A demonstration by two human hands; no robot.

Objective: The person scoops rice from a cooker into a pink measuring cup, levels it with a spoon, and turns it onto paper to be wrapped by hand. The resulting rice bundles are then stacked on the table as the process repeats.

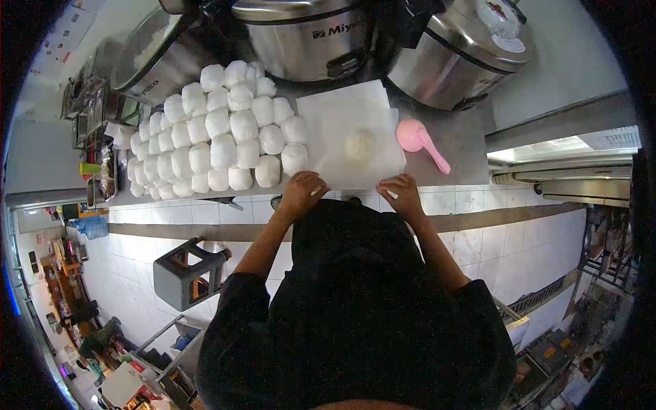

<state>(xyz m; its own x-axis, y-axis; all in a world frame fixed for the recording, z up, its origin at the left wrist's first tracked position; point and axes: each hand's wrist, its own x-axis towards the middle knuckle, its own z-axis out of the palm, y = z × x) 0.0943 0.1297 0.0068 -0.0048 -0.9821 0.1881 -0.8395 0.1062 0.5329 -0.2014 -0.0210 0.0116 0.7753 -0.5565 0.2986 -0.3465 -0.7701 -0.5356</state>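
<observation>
A stack of white paper sheets (328, 126) lies on the metal counter, with a small pale mound, apparently rice (358, 147), on the top sheet. At the near left corner of the paper, my left hand (303, 194) pinches the edge between thumb and fingers. My right hand (402, 196) pinches the near right corner in the same way. To the left, several white paper-wrapped bundles (223, 150) are piled in rows, the closest one just beyond my left hand. A pink scoop (411, 135) rests right of the paper, its handle pointing toward me.
Along the back stand steel rice cookers (301, 44), (451, 58) and another at the left (147, 58). A clear bag (497, 19) sits on the right cooker's lid. Behind me a dark plastic stool (188, 273) stands on the tiled floor (478, 239).
</observation>
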